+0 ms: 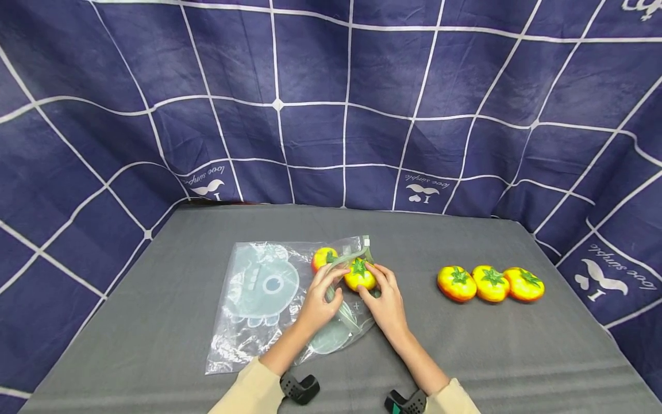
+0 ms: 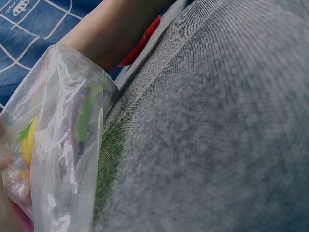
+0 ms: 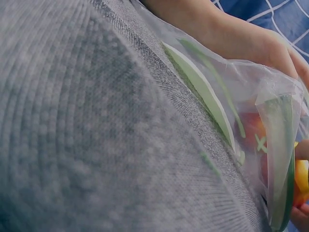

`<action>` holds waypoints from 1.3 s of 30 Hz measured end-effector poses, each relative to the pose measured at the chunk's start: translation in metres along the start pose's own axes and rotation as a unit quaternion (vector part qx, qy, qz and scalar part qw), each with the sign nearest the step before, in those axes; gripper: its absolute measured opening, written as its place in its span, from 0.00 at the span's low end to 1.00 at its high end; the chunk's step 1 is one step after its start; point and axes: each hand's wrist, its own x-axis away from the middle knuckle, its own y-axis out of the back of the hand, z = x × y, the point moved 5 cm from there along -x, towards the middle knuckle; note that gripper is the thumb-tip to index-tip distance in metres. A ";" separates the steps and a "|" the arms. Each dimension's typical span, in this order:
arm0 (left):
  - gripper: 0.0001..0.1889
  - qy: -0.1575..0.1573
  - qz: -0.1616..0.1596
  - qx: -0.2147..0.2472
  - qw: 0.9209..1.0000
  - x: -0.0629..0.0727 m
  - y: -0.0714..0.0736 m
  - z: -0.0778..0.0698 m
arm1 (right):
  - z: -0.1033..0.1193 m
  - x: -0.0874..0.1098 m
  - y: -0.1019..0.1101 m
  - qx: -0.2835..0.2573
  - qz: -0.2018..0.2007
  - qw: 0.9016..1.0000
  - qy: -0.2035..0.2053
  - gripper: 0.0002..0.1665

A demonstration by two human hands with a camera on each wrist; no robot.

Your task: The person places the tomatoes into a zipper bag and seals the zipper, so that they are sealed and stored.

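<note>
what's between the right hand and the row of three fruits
Only bare grey tabletop lies between the right hand and the row of three fruits; the head view shows this.

3 fruits [image 1: 491, 284] on tbl [image 1: 517, 351], R of bag [image 1: 271, 284]

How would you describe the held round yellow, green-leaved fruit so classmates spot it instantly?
On the grey cloth lies a clear plastic zip bag. At its opening is the round yellow fruit, the only one gripped by the right hand.
</note>
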 end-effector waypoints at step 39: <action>0.23 -0.040 -0.004 -0.002 0.999 0.000 0.000 -0.005 | -0.003 -0.027 -0.027 -0.152 0.059 0.985 -0.059 0.36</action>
